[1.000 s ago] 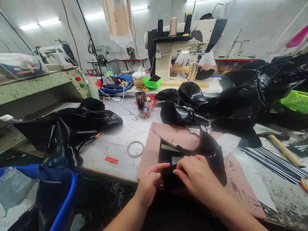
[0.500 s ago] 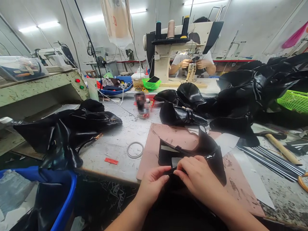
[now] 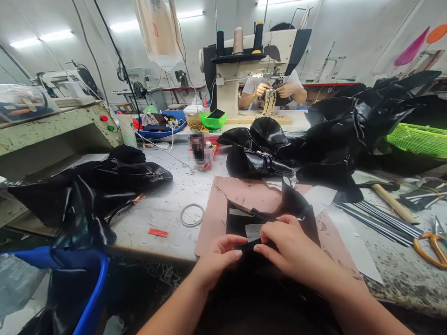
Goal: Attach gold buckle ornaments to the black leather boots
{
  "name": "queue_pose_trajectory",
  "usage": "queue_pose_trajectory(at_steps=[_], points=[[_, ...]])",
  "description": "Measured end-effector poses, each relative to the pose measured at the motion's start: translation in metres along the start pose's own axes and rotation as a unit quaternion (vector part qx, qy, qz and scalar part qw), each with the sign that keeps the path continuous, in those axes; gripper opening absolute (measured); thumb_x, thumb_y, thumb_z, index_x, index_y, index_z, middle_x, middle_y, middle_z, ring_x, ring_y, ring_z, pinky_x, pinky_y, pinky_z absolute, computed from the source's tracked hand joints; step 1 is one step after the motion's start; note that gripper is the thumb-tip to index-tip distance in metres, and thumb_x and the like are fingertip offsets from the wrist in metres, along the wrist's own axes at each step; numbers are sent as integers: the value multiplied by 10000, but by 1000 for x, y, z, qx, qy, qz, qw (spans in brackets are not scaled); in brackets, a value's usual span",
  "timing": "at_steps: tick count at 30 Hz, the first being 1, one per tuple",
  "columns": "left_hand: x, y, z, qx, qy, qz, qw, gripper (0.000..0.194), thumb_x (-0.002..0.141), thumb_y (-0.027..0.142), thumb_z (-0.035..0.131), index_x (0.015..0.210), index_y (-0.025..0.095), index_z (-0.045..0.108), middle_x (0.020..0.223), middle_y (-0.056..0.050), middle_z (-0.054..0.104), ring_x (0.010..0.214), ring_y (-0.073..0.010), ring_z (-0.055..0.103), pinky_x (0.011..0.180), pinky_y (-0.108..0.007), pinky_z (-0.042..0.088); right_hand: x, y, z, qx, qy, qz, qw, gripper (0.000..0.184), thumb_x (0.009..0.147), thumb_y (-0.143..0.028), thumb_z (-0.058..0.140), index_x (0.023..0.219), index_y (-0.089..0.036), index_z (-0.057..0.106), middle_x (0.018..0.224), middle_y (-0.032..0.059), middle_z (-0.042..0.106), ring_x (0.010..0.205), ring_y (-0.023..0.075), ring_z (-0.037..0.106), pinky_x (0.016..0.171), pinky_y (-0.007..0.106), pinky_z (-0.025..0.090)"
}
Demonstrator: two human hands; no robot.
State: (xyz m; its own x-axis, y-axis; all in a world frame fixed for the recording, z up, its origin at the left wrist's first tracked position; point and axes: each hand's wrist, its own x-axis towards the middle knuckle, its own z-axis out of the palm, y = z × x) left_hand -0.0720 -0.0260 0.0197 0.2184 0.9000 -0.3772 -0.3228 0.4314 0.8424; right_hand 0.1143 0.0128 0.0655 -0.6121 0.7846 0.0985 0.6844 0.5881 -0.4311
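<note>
Since half a second ago the fingertips of the left hand (image 3: 218,260) and right hand (image 3: 284,242) have parted slightly, leaving a short stretch of edge between them, which suggests the edge is being worked along. Each grip pinches the near edge of the black piece (image 3: 298,204), which lies partly on the pink board (image 3: 209,218) atop the table (image 3: 164,200).

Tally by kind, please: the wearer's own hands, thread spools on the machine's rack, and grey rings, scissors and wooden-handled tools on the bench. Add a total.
Left hand and right hand: 2
Thread spools: 3
Grey ring: 1
Scissors: 1
Wooden-handled tool: 1
Total: 8
</note>
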Motion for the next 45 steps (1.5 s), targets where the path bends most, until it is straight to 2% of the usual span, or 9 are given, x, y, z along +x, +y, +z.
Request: queue_pose_trajectory(at_steps=[5, 15, 20, 24, 31, 38, 40, 42, 45], points=[[5, 22, -7, 285, -79, -20, 955, 215, 618, 324, 718, 634, 116, 669, 585, 7, 549, 548, -97, 438, 496, -209, 306, -2, 0, -7, 35, -25, -16, 999, 148, 783, -237, 601, 696, -195, 488, 687, -25, 584, 697, 153, 542, 915, 461, 285], [11, 28, 1, 306, -260, -14, 916, 236, 736, 285, 591, 927, 161, 650, 819, -2, 595, 752, -146, 503, 694, -238, 384, -11, 9, -11, 78, -26, -26, 996, 168, 791, -175, 530, 649, -197, 441, 622, -41, 549, 646, 130, 531, 942, 446, 303], [17, 22, 23, 409, -172, 31, 896, 192, 694, 322, 618, 656, 142, 564, 604, 41, 450, 601, -111, 391, 542, -220, 295, -17, 7, -12, 36, -4, -40, 999, 128, 761, -155, 526, 649, -193, 477, 636, -24, 563, 649, 139, 548, 971, 466, 271], [17, 17, 33, 370, -132, 8, 919, 239, 674, 335, 620, 573, 145, 513, 556, 46, 419, 565, -101, 373, 514, -217, 285, -22, 12, -23, -7, 32, -15, 999, 124, 738, -169, 522, 622, -199, 487, 594, -33, 548, 618, 143, 546, 1029, 504, 187], [18, 17, 26, 329, -194, -31, 924, 202, 702, 319, 637, 762, 128, 613, 705, 9, 556, 671, -135, 478, 632, -244, 377, -23, 18, -29, -15, 10, -30, 999, 153, 748, -137, 495, 610, -202, 496, 610, -30, 553, 606, 135, 543, 1069, 502, 185], [33, 16, 30, 325, -265, 15, 908, 268, 695, 262, 663, 943, 174, 609, 884, 3, 585, 878, -178, 504, 815, -284, 389, -25, 19, -20, 8, 26, -54, 998, 183, 791, -112, 465, 629, -193, 498, 645, -19, 547, 672, 141, 561, 1079, 513, 181], [37, 15, 37, 329, -232, 18, 915, 237, 683, 323, 673, 841, 156, 615, 809, 7, 574, 817, -167, 499, 764, -270, 390, -29, 19, -16, 26, 67, -76, 995, 169, 788, -101, 466, 654, -193, 515, 733, 7, 567, 746, 154, 576, 1074, 504, 212], [39, 15, 44, 330, -200, 5, 923, 264, 683, 391, 659, 731, 141, 589, 706, 17, 540, 704, -141, 481, 666, -251, 379, -35, 23, -11, 43, 191, -80, 977, 122, 781, -104, 485, 733, -200, 543, 895, 50, 571, 894, 189, 567, 1060, 504, 246], [38, 15, 48, 328, -163, -20, 930, 306, 653, 414, 662, 635, 148, 511, 592, 52, 450, 560, -93, 395, 545, -224, 313, -45, 41, -3, 102, 431, 36, 896, 149, 774, -189, 557, 915, -221, 519, 1045, 88, 521, 1032, 240, 509, 977, 486, 365]])
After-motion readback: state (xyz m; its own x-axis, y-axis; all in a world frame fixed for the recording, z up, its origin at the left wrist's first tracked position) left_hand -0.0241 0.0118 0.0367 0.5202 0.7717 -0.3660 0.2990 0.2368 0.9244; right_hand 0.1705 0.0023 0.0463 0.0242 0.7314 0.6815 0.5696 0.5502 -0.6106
